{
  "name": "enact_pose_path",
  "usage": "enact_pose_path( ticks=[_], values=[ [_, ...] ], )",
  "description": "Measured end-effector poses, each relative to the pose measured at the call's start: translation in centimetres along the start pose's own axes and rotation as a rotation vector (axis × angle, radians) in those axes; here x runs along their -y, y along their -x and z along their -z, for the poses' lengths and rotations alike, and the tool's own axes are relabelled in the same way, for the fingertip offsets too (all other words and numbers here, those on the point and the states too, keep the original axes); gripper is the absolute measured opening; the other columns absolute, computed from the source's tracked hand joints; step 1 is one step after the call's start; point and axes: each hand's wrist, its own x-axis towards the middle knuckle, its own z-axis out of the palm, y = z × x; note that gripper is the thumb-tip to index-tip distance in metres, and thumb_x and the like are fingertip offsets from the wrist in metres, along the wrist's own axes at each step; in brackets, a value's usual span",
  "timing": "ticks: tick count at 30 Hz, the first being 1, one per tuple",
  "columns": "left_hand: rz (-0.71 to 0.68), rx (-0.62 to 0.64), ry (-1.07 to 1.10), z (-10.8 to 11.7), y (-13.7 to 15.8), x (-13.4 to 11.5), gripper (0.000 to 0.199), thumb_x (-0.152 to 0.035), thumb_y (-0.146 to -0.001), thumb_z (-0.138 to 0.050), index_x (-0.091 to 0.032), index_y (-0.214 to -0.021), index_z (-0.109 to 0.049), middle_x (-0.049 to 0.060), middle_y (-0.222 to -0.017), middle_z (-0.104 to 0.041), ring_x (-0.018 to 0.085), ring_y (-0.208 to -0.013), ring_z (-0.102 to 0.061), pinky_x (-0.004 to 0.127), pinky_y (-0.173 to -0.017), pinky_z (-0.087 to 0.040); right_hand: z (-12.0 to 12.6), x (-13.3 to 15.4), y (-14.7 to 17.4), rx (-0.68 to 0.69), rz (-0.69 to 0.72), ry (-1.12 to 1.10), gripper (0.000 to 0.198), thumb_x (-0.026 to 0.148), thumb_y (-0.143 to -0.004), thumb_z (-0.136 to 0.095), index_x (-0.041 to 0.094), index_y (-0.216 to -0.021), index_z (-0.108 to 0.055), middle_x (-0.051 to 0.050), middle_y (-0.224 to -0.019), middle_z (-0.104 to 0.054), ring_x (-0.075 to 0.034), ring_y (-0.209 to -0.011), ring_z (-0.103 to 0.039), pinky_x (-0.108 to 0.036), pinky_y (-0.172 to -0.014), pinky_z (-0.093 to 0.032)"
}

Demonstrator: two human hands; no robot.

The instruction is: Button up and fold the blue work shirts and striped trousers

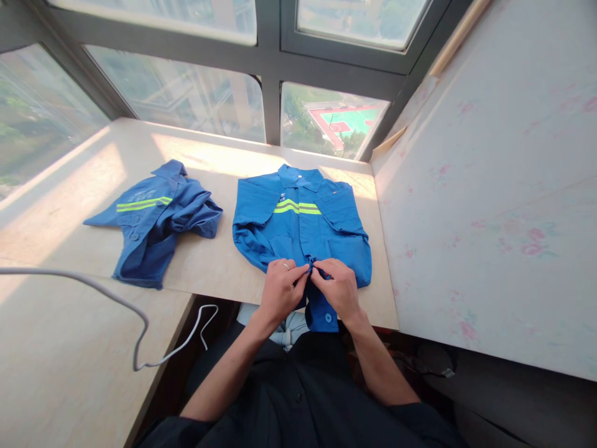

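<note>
Jacket is pinched low in front by left hand and right hand, seemingly mid-buttoning; next move needs a steady pinch.

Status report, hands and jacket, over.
Left hand, right hand both pinching blue jacket, lower front. Jacket on table, collar toward window. Second garment apart, nothing visibly in the way.

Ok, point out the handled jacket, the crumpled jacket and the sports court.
Handled jacket (301,234): head view, front below stripe.
Crumpled jacket (155,225): head view, fabric below stripe.
Sports court (353,118): head view, green surface.
</note>
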Motion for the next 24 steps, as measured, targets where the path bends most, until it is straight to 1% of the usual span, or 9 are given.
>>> enact_pose_path(
  ticks=[4, 8, 11, 14, 17, 20, 22, 24],
  values=[
    [0.018, 0.013, -0.015, 0.2, -0.1, 0.1, 0.024, -0.026, -0.096, -0.054, -0.022, -0.096, -0.077, 0.004, -0.069, -0.06, 0.017, -0.071, -0.054, 0.033, -0.071, -0.039, -0.2, 0.1, 0.1, 0.0, -0.031, 0.061, 0.023, 0.023, -0.089, -0.055, 0.022, -0.09, -0.077, -0.008, -0.092, -0.077, -0.023, -0.084, -0.069, -0.035, -0.082, -0.052],
    [0.035, 0.0, 0.0, 0.2, -0.1, 0.2, 0.021, -0.024, -0.094, -0.057, -0.022, -0.096, -0.078, 0.004, -0.07, -0.062, 0.018, -0.073, -0.056, 0.034, -0.072, -0.04, 0.3, 0.4, 0.1, 0.048, -0.079, 0.091, 0.024, 0.024, -0.087, -0.054, 0.022, -0.087, -0.077, -0.008, -0.087, -0.077, -0.022, -0.074, -0.068, -0.031, -0.072, -0.05],
    [0.07, 0.008, 0.022, 0.2, -0.2, 0.4, 0.019, -0.023, -0.092, -0.059, -0.023, -0.095, -0.078, 0.004, -0.071, -0.062, 0.018, -0.073, -0.057, 0.034, -0.073, -0.04, 1.0, 0.5, 0.0, 0.134, -0.12, -0.013, 0.024, 0.025, -0.086, -0.053, 0.022, -0.08, -0.076, -0.004, -0.076, -0.075, -0.018, -0.065, -0.064, -0.027, -0.067, -0.048],
    [0.105, 0.009, 0.073, 0.1, -0.2, 0.7, 0.018, -0.022, -0.091, -0.061, -0.024, -0.093, -0.078, 0.003, -0.07, -0.062, 0.017, -0.072, -0.057, 0.033, -0.072, -0.041, 1.5, 0.2, -0.1, 0.189, -0.181, -0.175, 0.022, 0.026, -0.083, -0.055, 0.021, -0.079, -0.076, -0.001, -0.072, -0.073, -0.017, -0.062, -0.063, -0.026, -0.064, -0.049],
    [0.13, -0.011, 0.13, 0.0, -0.3, 0.9, 0.016, -0.022, -0.09, -0.062, -0.023, -0.091, -0.078, 0.003, -0.071, -0.063, 0.017, -0.072, -0.058, 0.032, -0.071, -0.042, 1.7, -0.3, -0.1, 0.204, -0.227, -0.299, 0.022, 0.03, -0.082, -0.058, 0.019, -0.081, -0.076, -0.001, -0.075, -0.074, -0.018, -0.067, -0.066, -0.027, -0.065, -0.051],
    [0.133, -0.011, 0.188, 0.3, -0.3, 0.8, 0.017, -0.023, -0.091, -0.061, -0.022, -0.092, -0.077, 0.003, -0.072, -0.065, 0.017, -0.074, -0.06, 0.032, -0.072, -0.044, 1.9, -0.8, -0.1, 0.224, -0.253, -0.404, 0.023, 0.036, -0.082, -0.062, 0.019, -0.085, -0.077, -0.003, -0.082, -0.077, -0.021, -0.075, -0.07, -0.03, -0.071, -0.054],
    [0.108, 0.03, 0.236, 0.7, -0.2, 0.5, 0.019, -0.022, -0.092, -0.058, -0.021, -0.096, -0.076, 0.004, -0.079, -0.069, 0.018, -0.08, -0.063, 0.032, -0.076, -0.047, 2.0, -1.0, -0.2, 0.22, -0.266, -0.44, 0.024, 0.039, -0.082, -0.064, 0.02, -0.087, -0.078, -0.004, -0.085, -0.077, -0.022, -0.079, -0.071, -0.032, -0.073, -0.056],
    [0.076, 0.086, 0.278, 1.1, 0.0, 0.3, 0.023, -0.022, -0.091, -0.056, -0.021, -0.104, -0.074, 0.006, -0.092, -0.071, 0.019, -0.089, -0.065, 0.034, -0.083, -0.049, 2.0, -1.1, -0.2, 0.201, -0.276, -0.445, 0.025, 0.041, -0.082, -0.065, 0.02, -0.086, -0.078, -0.004, -0.086, -0.077, -0.022, -0.079, -0.071, -0.033, -0.073, -0.056]
  ],
)
